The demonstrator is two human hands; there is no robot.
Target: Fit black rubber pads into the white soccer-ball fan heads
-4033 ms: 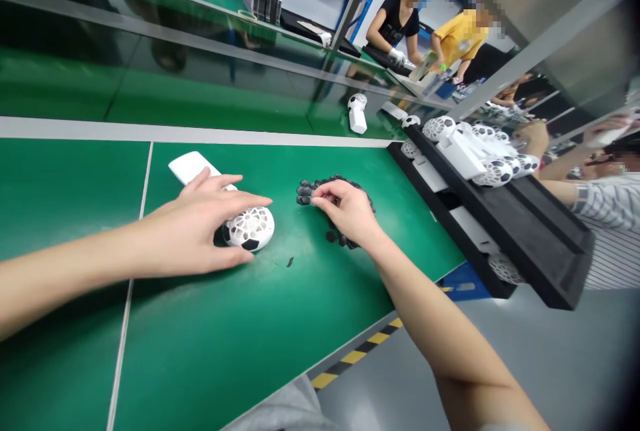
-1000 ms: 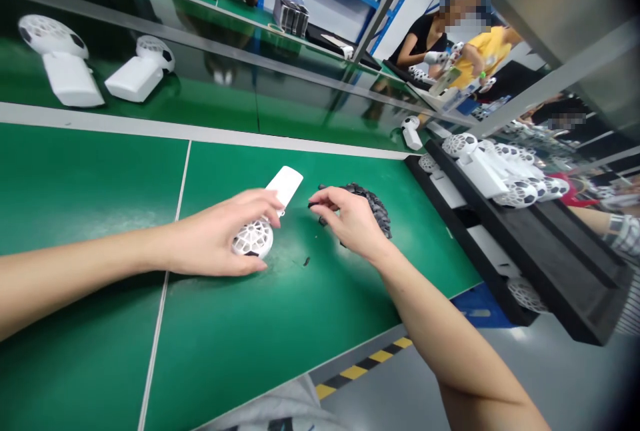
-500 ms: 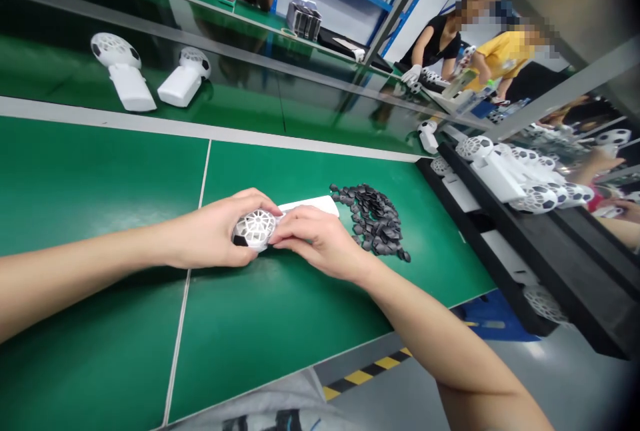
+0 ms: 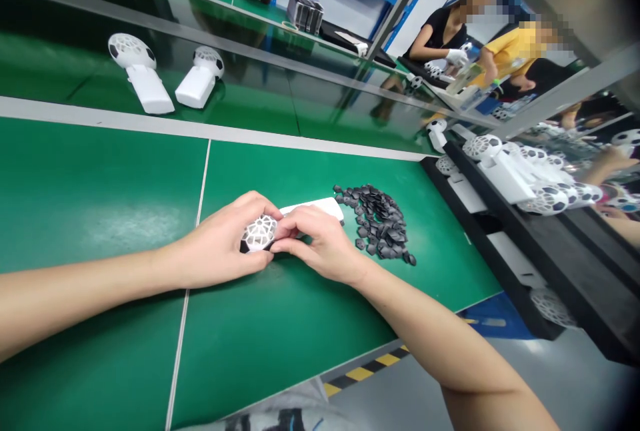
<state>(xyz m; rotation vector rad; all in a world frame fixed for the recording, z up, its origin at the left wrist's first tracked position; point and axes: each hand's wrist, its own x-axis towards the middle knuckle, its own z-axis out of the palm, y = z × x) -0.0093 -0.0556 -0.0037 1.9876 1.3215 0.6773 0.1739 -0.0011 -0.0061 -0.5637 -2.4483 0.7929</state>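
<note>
A white handheld fan (image 4: 261, 232) with a round, football-patterned grille lies on the green table. My left hand (image 4: 227, 239) curls round its head, thumb at the near side and fingers at the far side. With thumb and fingertips, my right hand (image 4: 315, 241) pinches the edge of the head beside the neck. Whether a small piece sits under those fingertips is hidden. The fan's handle (image 4: 320, 206) points right, partly behind my right hand. Just beyond it lies a pile of small black plastic pieces (image 4: 383, 218).
Two similar fans (image 4: 145, 78) lie on the green conveyor (image 4: 260, 94) behind a pale rail. At right, black foam trays (image 4: 560, 251) hold several white fans (image 4: 510, 171). Co-workers (image 4: 440, 38) work at the far right, one wearing a white glove.
The two fans on the conveyor have moved right along with the belt seam. My hands and the fan have shifted slightly right; my right fingertips press closer together at the head's edge.
</note>
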